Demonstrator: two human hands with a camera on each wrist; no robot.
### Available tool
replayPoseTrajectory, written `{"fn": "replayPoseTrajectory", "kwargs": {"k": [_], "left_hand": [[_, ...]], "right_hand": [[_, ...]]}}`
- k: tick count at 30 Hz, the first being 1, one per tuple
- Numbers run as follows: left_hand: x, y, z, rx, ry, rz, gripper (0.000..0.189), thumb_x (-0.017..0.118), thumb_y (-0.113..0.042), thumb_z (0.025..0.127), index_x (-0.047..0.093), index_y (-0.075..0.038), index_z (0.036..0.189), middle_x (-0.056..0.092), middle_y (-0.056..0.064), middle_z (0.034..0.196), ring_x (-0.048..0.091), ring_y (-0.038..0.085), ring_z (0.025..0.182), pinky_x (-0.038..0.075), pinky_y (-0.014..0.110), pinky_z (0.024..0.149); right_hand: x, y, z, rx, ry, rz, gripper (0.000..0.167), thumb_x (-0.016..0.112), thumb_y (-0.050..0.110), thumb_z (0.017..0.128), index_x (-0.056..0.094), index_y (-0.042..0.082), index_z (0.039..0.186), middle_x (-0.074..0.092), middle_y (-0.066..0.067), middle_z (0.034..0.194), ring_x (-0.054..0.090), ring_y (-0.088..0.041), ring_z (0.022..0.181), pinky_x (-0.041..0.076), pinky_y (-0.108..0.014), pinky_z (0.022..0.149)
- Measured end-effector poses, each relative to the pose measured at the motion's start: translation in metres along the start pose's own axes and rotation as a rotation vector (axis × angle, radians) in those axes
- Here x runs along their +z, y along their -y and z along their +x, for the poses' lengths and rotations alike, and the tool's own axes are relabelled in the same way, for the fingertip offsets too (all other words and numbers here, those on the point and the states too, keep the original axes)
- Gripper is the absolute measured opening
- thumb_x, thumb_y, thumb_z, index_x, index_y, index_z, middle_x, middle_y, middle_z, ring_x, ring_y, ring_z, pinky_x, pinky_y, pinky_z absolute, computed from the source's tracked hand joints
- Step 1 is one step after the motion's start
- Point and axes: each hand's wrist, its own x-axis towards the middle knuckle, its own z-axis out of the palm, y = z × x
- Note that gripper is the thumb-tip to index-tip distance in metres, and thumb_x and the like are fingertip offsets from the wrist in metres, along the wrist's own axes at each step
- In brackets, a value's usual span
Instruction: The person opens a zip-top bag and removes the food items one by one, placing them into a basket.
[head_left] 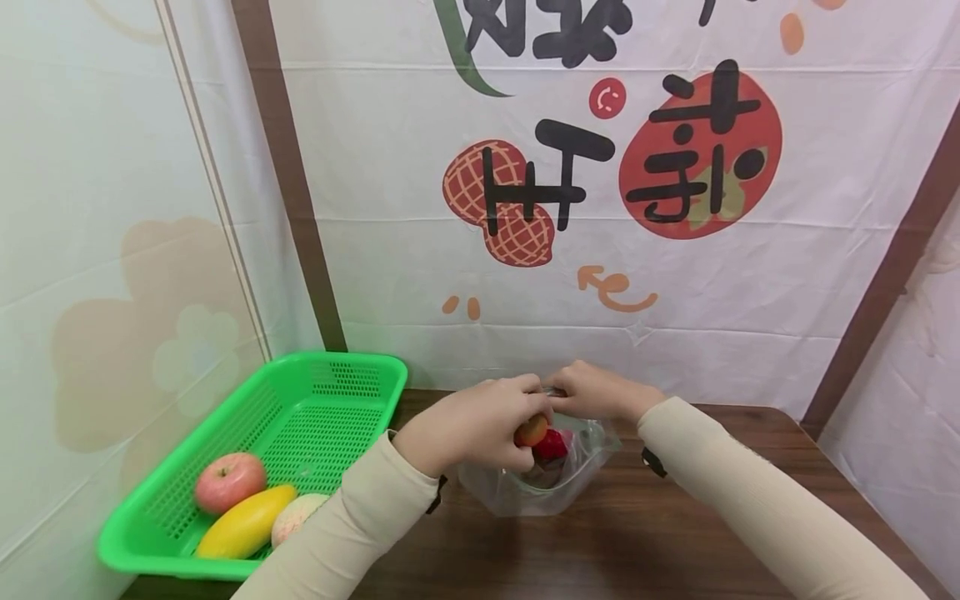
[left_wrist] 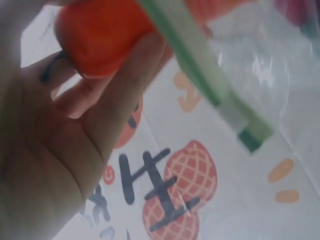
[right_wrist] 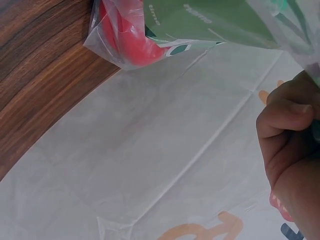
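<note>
Obstacle left of bag (head_left: 525, 502): green basket (head_left: 311, 425)

Both arms (head_left: 360, 508) reach forward, hands (head_left: 480, 421) (head_left: 600, 392) close together, fingers (right_wrist: 285, 120) curled.

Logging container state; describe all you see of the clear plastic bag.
Thin, clear plastic bag with a green edge strip and green printed panel with pale lettering. Its mouth is open upward, something red inside. It appears to rest on the brown wood-grain table. The right hand grips its rim; the left hand holds a round orange-red fruit at the mouth.

Wood-grain worktop (head_left: 637, 542), printed white sheet (head_left: 375, 167) behind far edge, floral sheet (head_left: 90, 208) past left edge, brown strip (head_left: 861, 333) by far-right corner
</note>
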Motion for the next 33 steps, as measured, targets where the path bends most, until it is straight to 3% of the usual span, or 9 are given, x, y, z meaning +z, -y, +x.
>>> {"fn": "replayPoseTrajectory", "kwargs": {"k": [7,12,18,25,33], "left_hand": [[-0.005,0.012,-0.007,0.064,-0.144,-0.08,0.034,0.074,-0.023,0.08,0.067,-0.016,0.113,0.057,-0.009,0.098,0.055,0.005,0.077,0.048,0.018,0.066],[-0.003,0.022,-0.008,0.112,-0.254,-0.299,0.036,0.079,-0.02,0.081,0.061,-0.015,0.112,0.062,-0.009,0.101,0.06,0.004,0.086,0.052,0.02,0.073],[0.0,0.029,-0.009,0.07,-0.341,-0.516,0.035,0.081,-0.021,0.083,0.063,-0.021,0.114,0.065,-0.013,0.104,0.063,0.006,0.094,0.056,0.028,0.078],[-0.003,0.032,-0.01,0.063,-0.436,-0.573,0.037,0.08,-0.017,0.084,0.067,-0.02,0.119,0.066,-0.012,0.109,0.062,0.009,0.096,0.056,0.031,0.081],[-0.018,0.041,-0.021,-0.003,-0.534,-0.686,0.038,0.077,-0.012,0.087,0.068,-0.016,0.124,0.064,0.0,0.117,0.065,0.018,0.098,0.056,0.035,0.085]], "right_hand": [[0.0,0.001,0.0,0.02,-0.003,0.017,0.025,0.066,0.022,0.098,0.062,0.018,0.074,0.04,0.013,0.058,0.039,-0.002,0.051,0.039,-0.022,0.052],[-0.002,0.001,-0.001,0.049,0.005,0.004,0.023,0.065,0.025,0.099,0.066,0.019,0.077,0.043,0.013,0.058,0.041,-0.002,0.051,0.041,-0.022,0.052],[-0.003,0.0,-0.001,0.051,0.024,0.002,0.011,0.066,0.025,0.099,0.073,0.019,0.092,0.053,0.012,0.064,0.049,-0.004,0.056,0.05,-0.024,0.058],[-0.004,-0.001,-0.002,0.063,0.028,0.003,0.012,0.066,0.028,0.098,0.072,0.021,0.091,0.048,0.011,0.06,0.047,-0.005,0.053,0.049,-0.025,0.056],[-0.002,-0.001,-0.003,0.031,0.037,0.012,0.034,0.067,0.03,0.098,0.051,0.021,0.069,0.038,0.01,0.057,0.039,-0.005,0.051,0.04,-0.024,0.053]]}}
